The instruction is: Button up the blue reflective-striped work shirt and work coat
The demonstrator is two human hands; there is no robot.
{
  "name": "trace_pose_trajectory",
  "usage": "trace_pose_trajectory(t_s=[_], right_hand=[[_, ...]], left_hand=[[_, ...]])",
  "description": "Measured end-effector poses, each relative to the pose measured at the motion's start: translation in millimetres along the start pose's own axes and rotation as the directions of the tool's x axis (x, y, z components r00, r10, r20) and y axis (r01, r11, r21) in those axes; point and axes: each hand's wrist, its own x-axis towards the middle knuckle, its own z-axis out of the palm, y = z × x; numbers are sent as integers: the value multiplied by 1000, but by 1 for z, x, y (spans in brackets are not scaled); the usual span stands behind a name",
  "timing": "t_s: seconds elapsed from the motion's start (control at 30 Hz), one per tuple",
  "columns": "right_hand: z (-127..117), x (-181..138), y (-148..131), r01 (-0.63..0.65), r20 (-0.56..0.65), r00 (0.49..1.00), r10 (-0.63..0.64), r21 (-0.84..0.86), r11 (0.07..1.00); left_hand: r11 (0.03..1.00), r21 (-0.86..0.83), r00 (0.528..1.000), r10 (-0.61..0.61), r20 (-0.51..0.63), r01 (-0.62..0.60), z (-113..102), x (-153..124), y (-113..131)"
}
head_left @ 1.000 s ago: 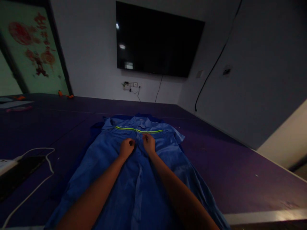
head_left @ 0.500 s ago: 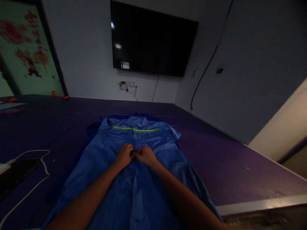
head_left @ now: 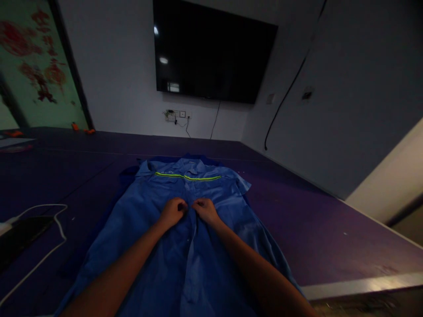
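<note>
A blue short-sleeved work shirt point(head_left: 158, 259) lies face up with its collar away from me. Yellow-green piping point(head_left: 202, 178) runs across its chest. At the middle of the front placket, my left hand point(head_left: 172, 211) is closed in a pinch on the shirt's left-hand front edge. Just to its right, my right hand point(head_left: 205, 210) pinches the other front edge. A narrow gap separates the two hands, and the placket parts slightly below them. Any button between the fingertips is too small to make out. Darker blue cloth point(head_left: 127, 176) shows beneath the shirt.
The shirt rests on a wide purple surface point(head_left: 291, 224) with a pale front edge point(head_left: 363, 281). On the left lie a black flat object point(head_left: 24, 240) and a white cable point(head_left: 39, 259). A large television point(head_left: 214, 53) hangs on the far wall; small orange items point(head_left: 75, 127) sit at the back left.
My hands have moved slightly apart from their meeting point at the placket. The front edges between them now part a little, and the lower placket has shifted right.
</note>
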Motion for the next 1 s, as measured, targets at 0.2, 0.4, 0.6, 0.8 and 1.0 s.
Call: trace_pose_trajectory(t_s=[0.2,0.4,0.6,0.8,1.0], right_hand=[[0,2,2,-16,-11,1000,16,39,999],[1,1,3,5,-5,1000,-4,42,999],[2,-2,0,67,27,997,-69,77,995],[1,0,1,58,68,996,-59,13,998],[1,-2,1,146,49,989,-142,-97,984]], left_hand=[[978,-192,996,-84,3,83,-1,2,-4],[971,-230,998,-69,11,69,-1,4,-5],[979,-193,997,-74,-9,71,-1,2,-3],[984,-161,997,-76,-25,71,0,1,-1],[983,-164,996,-88,-27,82,-1,1,-1]])
